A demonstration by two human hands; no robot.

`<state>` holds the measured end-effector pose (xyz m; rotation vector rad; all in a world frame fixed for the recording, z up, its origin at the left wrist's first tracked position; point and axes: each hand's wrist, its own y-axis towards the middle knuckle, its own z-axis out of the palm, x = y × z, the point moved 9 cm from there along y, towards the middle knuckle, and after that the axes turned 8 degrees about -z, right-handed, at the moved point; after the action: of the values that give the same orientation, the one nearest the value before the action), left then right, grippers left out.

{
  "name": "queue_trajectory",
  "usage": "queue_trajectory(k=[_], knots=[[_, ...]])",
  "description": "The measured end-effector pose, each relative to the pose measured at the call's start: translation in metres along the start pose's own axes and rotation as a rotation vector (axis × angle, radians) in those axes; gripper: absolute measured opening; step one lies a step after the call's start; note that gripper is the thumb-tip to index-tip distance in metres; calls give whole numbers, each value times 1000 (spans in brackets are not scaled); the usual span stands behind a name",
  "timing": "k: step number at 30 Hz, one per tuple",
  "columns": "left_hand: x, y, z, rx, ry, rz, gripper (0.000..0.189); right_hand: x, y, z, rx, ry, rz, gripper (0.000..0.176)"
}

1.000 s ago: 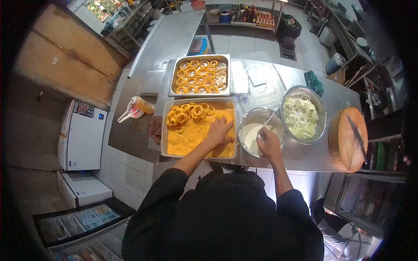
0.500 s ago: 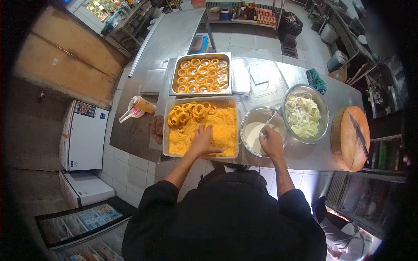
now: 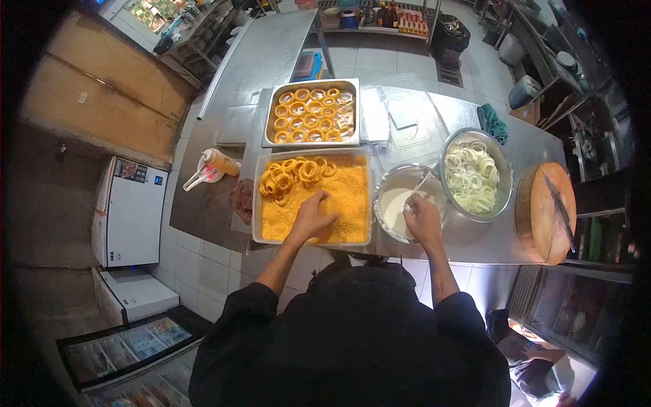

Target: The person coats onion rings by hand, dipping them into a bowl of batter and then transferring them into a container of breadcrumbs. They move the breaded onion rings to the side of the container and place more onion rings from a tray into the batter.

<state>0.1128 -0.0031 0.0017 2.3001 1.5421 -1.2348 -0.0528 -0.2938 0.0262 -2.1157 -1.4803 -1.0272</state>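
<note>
My left hand (image 3: 310,216) rests with curled fingers in the orange breadcrumbs of a steel tray (image 3: 256,217), below a heap of breaded onion rings (image 3: 293,175). My right hand (image 3: 422,218) grips a metal utensil (image 3: 418,187) that dips into the white batter in a steel bowl (image 3: 397,178). Just right of it stands a larger bowl of raw onion rings (image 3: 469,178). Behind the crumb tray, a second tray (image 3: 311,114) holds rows of breaded rings.
A round wooden chopping board (image 3: 539,211) with a knife (image 3: 559,210) lies at the right. A squeeze bottle (image 3: 220,162) and a brown cloth (image 3: 241,199) sit left of the tray. A teal cloth (image 3: 491,123) and clear plastic lids (image 3: 405,117) lie behind the bowls.
My left hand slid from the crumb tray's right side toward its middle and curled its fingers. My right hand stayed at the batter bowl with the utensil.
</note>
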Motion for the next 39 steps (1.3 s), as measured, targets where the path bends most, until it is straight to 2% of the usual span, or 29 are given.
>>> queue_trajectory(k=[2, 4, 5, 7, 11, 13, 16, 20, 22, 23, 25, 29, 32, 34, 35, 37, 39], knots=[[-17, -2, 7, 26, -86, 15, 76, -2, 1, 1, -6, 11, -6, 19], [-38, -11, 15, -93, 265, 12, 87, -2, 0, 1, -13, -20, -12, 20], [-48, -16, 23, -92, 267, 12, 87, -3, 0, 2, -14, -19, -10, 20], [-56, -22, 47, -29, 554, -57, 93, -3, 1, 2, -2, -20, -21, 21], [-47, -18, 63, 9, 459, -8, 87, -4, 0, 3, 6, -16, -1, 21], [-33, -11, 75, 43, 393, 41, 73, -2, 0, 0, 8, 5, 16, 21], [-15, -1, 76, 38, 269, 144, 64, -1, -1, -2, -9, 2, 15, 21], [-7, 11, 50, -12, 114, 185, 64, 1, 0, -2, -13, 4, -36, 21], [-27, -3, 20, -125, 195, 212, 80, -1, 0, -1, 11, 18, -3, 21], [-38, -14, 11, -124, 193, 210, 80, -1, -1, 0, 13, 18, -2, 21], [-27, -31, 1, -97, 570, -79, 98, -2, -1, 0, 1, 19, 14, 21], [4, -39, 8, 24, 535, -225, 105, -3, 0, 0, -6, 22, 1, 21], [36, -34, 15, 12, 479, -261, 93, 0, -1, -2, -1, -28, 0, 21], [47, -25, 16, -63, 313, -192, 70, 0, 0, -2, 11, 1, 37, 21], [53, -20, 18, -66, 312, -192, 70, 2, 1, -2, 11, 1, 34, 21], [27, -20, 5, -230, 136, 94, 47, 1, 0, -2, 9, 10, 39, 21], [16, -16, 7, -182, 106, 75, 43, -1, 0, -1, 8, -6, 25, 21]])
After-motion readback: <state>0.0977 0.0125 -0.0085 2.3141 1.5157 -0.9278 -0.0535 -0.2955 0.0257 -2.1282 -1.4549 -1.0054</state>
